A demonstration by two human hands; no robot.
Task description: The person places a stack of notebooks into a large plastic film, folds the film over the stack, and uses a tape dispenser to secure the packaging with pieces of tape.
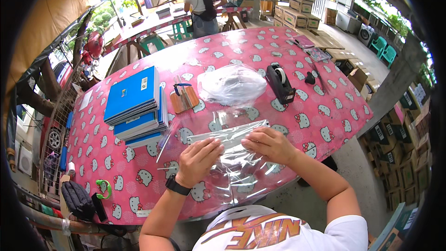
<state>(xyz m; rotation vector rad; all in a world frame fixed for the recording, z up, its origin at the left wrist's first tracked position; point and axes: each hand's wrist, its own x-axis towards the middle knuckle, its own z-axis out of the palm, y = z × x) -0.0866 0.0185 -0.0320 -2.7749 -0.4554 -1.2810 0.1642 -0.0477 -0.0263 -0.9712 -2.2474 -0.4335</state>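
Observation:
A clear plastic bag (234, 169) lies before me at the near edge of the table, shiny and creased. Its upper edge is a whitish folded strip. My left hand (199, 159), with a dark watch on the wrist, pinches that strip at the left. At its right part my right hand (270, 144) grips the same strip, fingers pressed together. More clear plastic spreads to the left, beside a stack of blue spiral notebooks (131, 94). Beyond the strip sits a bundle of clear plastic bags (232, 85), with a black tape dispenser (280, 85) to its right.
A wooden pen holder (184, 99) stands between notebooks and bundle. The pink table cover (139, 160) carries a black pouch (79, 200) and green headphones (106, 188) at the near left. Cardboard boxes (399, 148) are stacked on the right. Two people (203, 2) stand at a far table.

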